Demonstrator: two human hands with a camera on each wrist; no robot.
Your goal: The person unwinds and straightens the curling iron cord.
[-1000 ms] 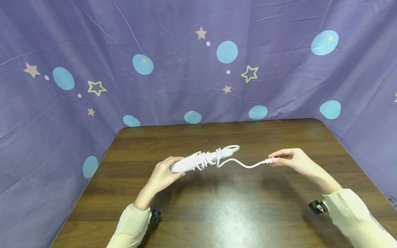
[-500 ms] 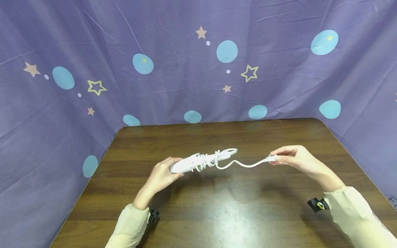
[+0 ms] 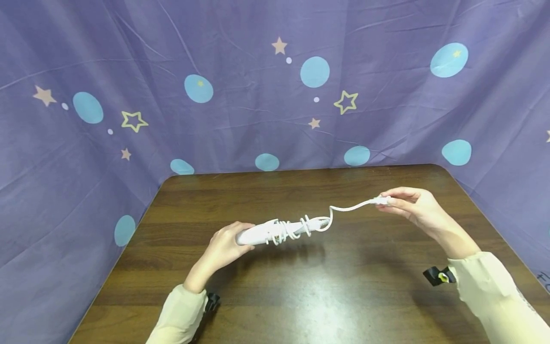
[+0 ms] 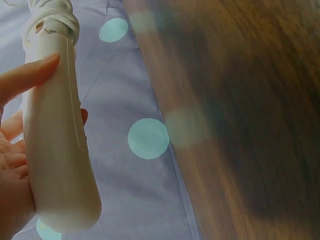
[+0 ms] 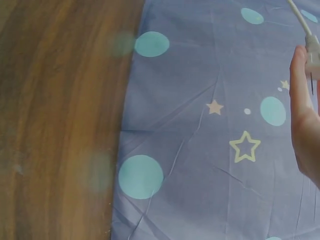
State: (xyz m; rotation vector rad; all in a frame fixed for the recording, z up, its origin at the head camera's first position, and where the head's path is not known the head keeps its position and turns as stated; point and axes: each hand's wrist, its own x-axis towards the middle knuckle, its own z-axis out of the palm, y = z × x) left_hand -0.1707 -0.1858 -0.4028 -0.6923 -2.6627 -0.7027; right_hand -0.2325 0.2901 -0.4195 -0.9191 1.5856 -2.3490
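Observation:
In the head view, my left hand [image 3: 227,244] grips the thick end of a long white corded appliance [image 3: 257,234], shaped like a hair straightener. Its rounded end and thin side seam show in the left wrist view, where my thumb [image 4: 37,75] lies across the body [image 4: 60,150]. White cord [image 3: 281,232] is wound in loops round its narrower part. From the far tip a free length of cord [image 3: 352,208] rises to the right. There my right hand [image 3: 423,212] pinches the white plug [image 3: 381,200]; a metal prong shows below the plug [image 5: 312,62] in the right wrist view.
Below both hands lies a brown wooden table [image 3: 301,286], with the appliance held above it. A purple curtain [image 3: 240,119] with stars and blue dots hangs behind and at the sides. Black straps [image 3: 438,276] sit at the wrists.
My right hand has moved up and slightly right with the plug. The free cord has gone from sagging to climbing from the appliance's tip. That tip has dipped a little; my left hand stays nearly still.

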